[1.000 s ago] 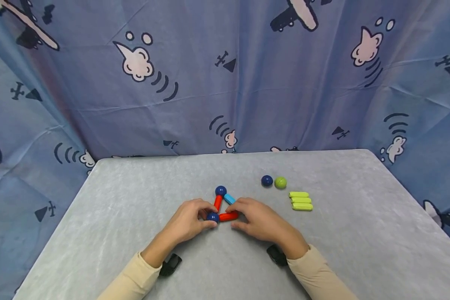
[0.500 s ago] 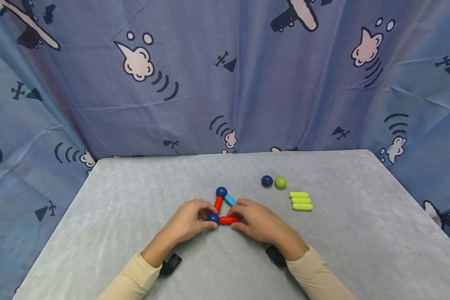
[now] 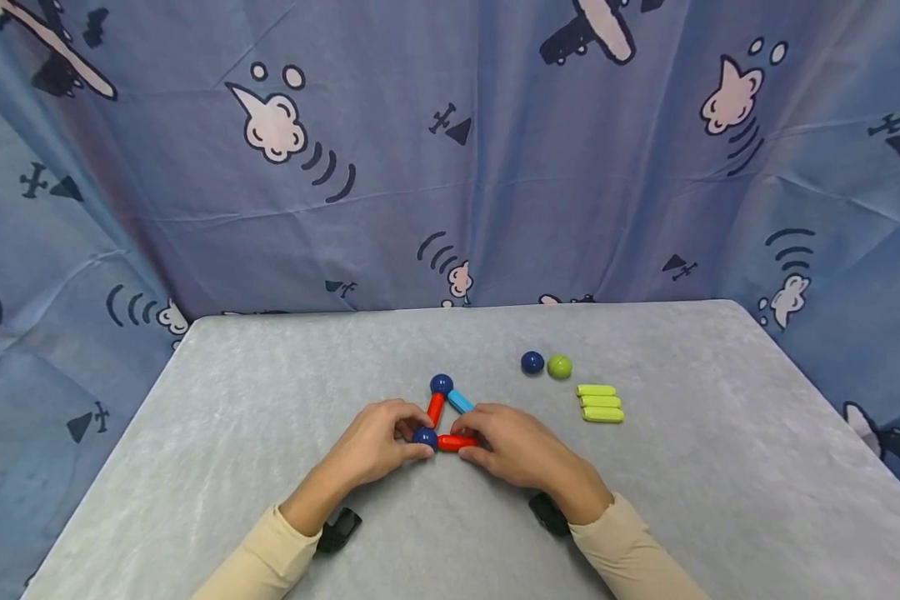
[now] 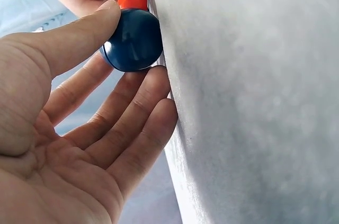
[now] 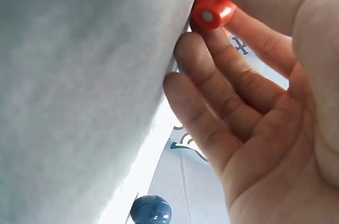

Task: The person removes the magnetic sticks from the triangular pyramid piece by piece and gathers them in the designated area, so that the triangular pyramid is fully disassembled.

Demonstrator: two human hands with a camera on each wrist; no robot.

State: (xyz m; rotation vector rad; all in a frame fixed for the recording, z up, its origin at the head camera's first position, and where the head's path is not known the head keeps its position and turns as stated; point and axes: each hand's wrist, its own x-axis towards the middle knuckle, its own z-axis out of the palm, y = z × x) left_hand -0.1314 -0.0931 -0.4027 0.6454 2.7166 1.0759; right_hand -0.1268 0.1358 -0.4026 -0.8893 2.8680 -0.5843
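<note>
My left hand [image 3: 378, 442] pinches a dark blue ball [image 4: 135, 38] between thumb and fingers, low at the tabletop. My right hand [image 3: 517, 446] pinches a red magnetic rod [image 3: 456, 443] by its right end; the rod's other end meets that ball. A round grey disc shows in the rod's free end in the right wrist view. A second red rod [image 3: 436, 409] runs from near the held ball to a far dark blue ball [image 3: 442, 384]. From the far ball a light blue rod [image 3: 461, 401] slants toward my right hand, which hides its near end.
On the grey table [image 3: 270, 358], a loose dark blue ball [image 3: 532, 362] and a green ball [image 3: 559, 366] sit back right. Several yellow-green rods [image 3: 602, 402] lie side by side to the right. A patterned blue curtain [image 3: 390, 167] hangs behind the table.
My right hand has shifted slightly toward me, swinging the right end of the red rod nearer and away from the light blue rod. My left hand keeps its hold on the ball.
</note>
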